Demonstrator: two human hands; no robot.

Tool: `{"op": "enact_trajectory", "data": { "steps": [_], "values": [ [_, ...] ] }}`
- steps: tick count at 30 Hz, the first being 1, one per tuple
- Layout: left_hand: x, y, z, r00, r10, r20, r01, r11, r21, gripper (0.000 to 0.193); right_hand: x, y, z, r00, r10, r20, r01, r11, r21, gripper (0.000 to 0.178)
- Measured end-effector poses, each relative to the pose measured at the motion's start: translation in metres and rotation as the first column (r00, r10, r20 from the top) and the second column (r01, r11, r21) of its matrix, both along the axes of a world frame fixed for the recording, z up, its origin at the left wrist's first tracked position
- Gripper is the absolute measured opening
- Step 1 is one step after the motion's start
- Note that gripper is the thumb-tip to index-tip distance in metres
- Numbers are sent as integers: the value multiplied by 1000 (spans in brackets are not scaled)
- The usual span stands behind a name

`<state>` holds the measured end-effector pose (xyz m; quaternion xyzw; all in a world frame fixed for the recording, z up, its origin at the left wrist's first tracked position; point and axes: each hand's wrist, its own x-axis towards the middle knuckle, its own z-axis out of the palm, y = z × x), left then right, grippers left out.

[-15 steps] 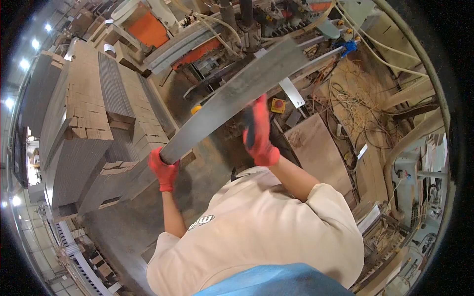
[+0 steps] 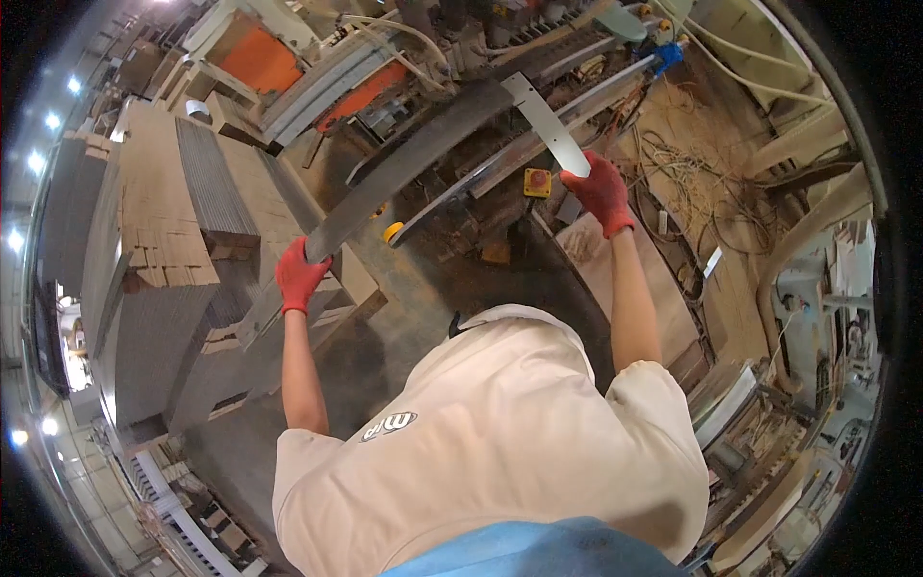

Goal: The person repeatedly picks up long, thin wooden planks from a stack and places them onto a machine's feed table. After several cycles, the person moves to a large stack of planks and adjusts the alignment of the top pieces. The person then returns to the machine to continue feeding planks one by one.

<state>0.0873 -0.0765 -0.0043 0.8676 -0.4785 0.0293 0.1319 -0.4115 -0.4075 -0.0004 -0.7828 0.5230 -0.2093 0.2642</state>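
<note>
A long grey board stretches from the lower left toward the machine, narrow-looking from here. My left hand, in a red glove, is closed around its near end. The far end of the board reaches the top of a pale flat metal strip with small holes. At the strip's near end my right hand, also red-gloved, has its fingers closed on it. The machine's metal rail runs beneath the strip, right of the board.
Tall stacks of boards stand at the left. A yellow box with a red button sits beside the rail. A brown panel lies right of it, near tangled cords and hoses. An orange machine panel stands at the back.
The board has turned and come down toward the machine, its far end moving left. My right hand has moved right, from near the board to the metal strip. My left hand has shifted slightly left and away.
</note>
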Motion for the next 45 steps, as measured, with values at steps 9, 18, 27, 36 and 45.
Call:
{"op": "enact_trajectory", "data": {
  "steps": [9, 18, 27, 36, 45],
  "values": [
    [21, -79, -5, 999, -33, -9, 34, 996, 80, 63, -10, 16, -34, 986, -164, 5, 159, 947, -279, 45],
    [35, -120, 11, 998, -58, 9, 56, 990, 126, 61, 7, -6, -15, 994, -108, -25, 97, 953, -286, 60],
    [47, -124, 17, 987, -140, -82, 149, 981, 123, 58, 4, -34, -20, 991, 10, -132, -59, 925, -375, 66],
    [63, -129, 11, 984, -155, -82, 167, 974, 156, 58, 37, -63, 5, 965, 78, -249, -124, 977, -175, 67],
    [60, -128, 11, 980, -172, -101, 181, 979, 91, 59, 32, -70, 12, 952, 148, -269, -189, 973, -133, 65]
  ]
}}
